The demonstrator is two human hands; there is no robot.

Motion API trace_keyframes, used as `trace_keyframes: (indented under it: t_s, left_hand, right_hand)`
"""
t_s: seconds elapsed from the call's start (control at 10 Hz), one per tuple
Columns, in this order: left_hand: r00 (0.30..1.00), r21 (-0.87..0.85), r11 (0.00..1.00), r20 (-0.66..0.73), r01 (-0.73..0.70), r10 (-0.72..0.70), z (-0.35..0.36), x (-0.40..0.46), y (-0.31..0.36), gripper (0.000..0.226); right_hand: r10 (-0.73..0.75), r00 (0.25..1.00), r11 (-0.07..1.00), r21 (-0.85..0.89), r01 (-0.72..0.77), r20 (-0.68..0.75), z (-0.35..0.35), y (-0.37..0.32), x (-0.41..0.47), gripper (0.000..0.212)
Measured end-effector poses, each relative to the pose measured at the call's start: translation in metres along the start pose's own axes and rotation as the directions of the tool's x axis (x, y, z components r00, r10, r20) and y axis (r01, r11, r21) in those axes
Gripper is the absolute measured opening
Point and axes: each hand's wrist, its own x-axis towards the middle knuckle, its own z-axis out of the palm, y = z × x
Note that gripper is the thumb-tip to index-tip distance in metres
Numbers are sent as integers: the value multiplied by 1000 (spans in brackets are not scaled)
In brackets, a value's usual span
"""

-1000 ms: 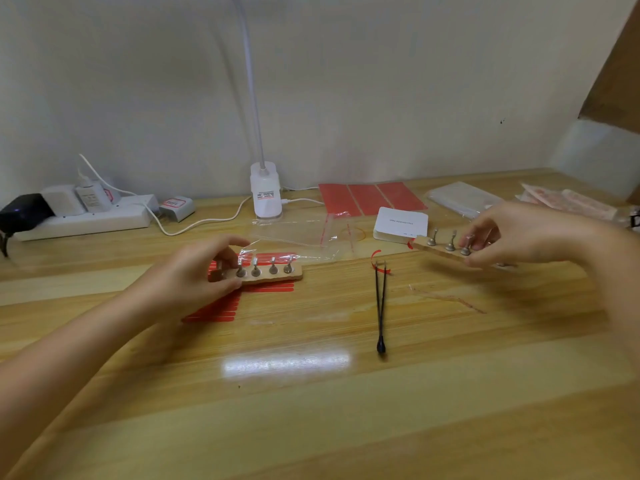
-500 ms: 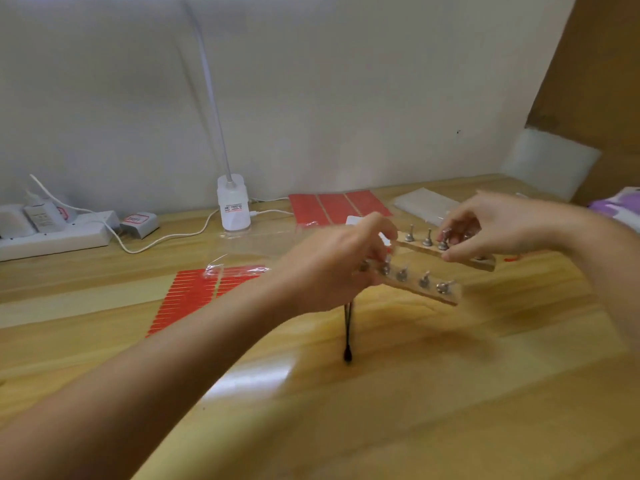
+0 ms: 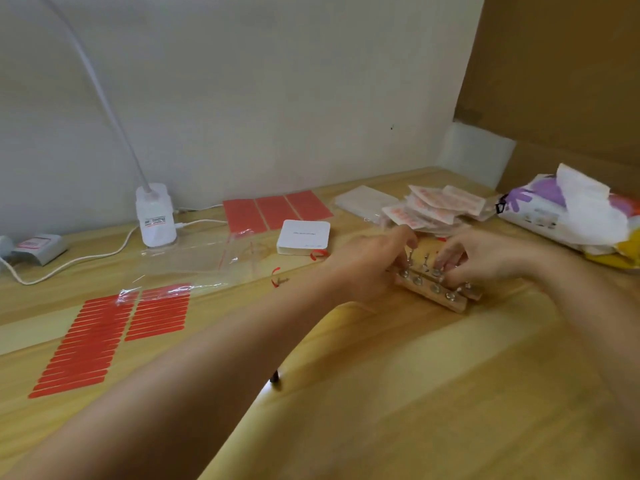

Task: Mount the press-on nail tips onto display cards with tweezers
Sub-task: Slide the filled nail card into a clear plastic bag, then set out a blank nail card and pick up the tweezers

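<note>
Two wooden strips with metal pegs lie side by side on the table: the near strip (image 3: 431,295) and the far strip (image 3: 471,291). My left hand (image 3: 367,265) reaches across and grips the left end of the near strip. My right hand (image 3: 485,258) pinches the far strip around its pegs. The black tweezers (image 3: 275,378) lie under my left forearm, and only one end shows. A stack of white display cards (image 3: 304,237) sits behind my left hand. Packets of nail tips (image 3: 436,209) are piled further back.
Sheets of red adhesive strips (image 3: 104,337) lie at the left, partly under a clear zip bag (image 3: 194,258). Red sheets (image 3: 277,209), a lamp base (image 3: 156,216) with its cable and a grey adapter (image 3: 38,247) line the wall. A tissue pack (image 3: 571,213) sits far right.
My left hand carried its peg strip from the left across to the right-hand strip. Both strips came down side by side onto the table. The view turned right.
</note>
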Motion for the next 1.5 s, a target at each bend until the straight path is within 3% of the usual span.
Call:
trace_keyframes:
  t_s: [0.2, 0.4, 0.5, 0.6, 0.8, 0.9, 1.0, 1.1, 1.2, 1.3, 1.4, 1.5]
  left_hand:
    - [999, -52, 998, 13, 36, -36, 12, 6, -5, 50]
    - [989, 89, 996, -148, 17, -4, 5, -7, -12, 63]
    - [970, 32, 999, -244, 18, -9, -12, -25, -20, 64]
    - [949, -7, 1000, -316, 20, -22, -30, -53, -32, 51]
    - [914, -38, 996, -395, 80, -89, -53, -132, -53, 41]
    - [916, -19, 991, -380, 131, -128, -56, -176, -58, 44]
    - [907, -19, 984, -385, 177, -171, -51, -208, -59, 40]
    - [883, -101, 968, -397, 231, -252, -46, -231, -60, 21]
    - [868, -113, 947, -380, 300, -320, -43, -253, -67, 33]
    - [851, -129, 932, -379, 340, -363, -42, -272, -72, 37]
    - [845, -119, 932, -394, 343, -362, -46, -281, -73, 29]
    - [862, -36, 955, -420, 296, -283, -49, -284, -73, 27]
  right_hand:
    - [-12, 999, 999, 42, 11, 38, -1, -1, -1, 31]
    - [-37, 994, 996, 88, 28, 98, -6, -4, -10, 71]
    - [-45, 991, 999, 10, 44, 126, 4, -13, -7, 98]
    - [-69, 998, 992, -101, 69, 4, 16, -17, -3, 106]
    - [-41, 993, 972, -234, 13, -115, 18, -19, 2, 87]
    - [-123, 948, 931, -365, 9, -292, 25, -29, 1, 74]
    - [-347, 837, 924, -308, 227, -424, 44, -56, -6, 48]
    - [-509, 828, 856, -241, 458, -236, 72, -86, -11, 27]
    - [-543, 809, 833, -269, 484, -225, 81, -95, 1, 14]
    - [-350, 849, 910, -359, 207, -397, 73, -94, 16, 23]
    - [-341, 811, 913, -372, 166, -475, 74, -112, 22, 43]
    - [-494, 674, 866, -387, 318, -550, 86, -135, 22, 37]
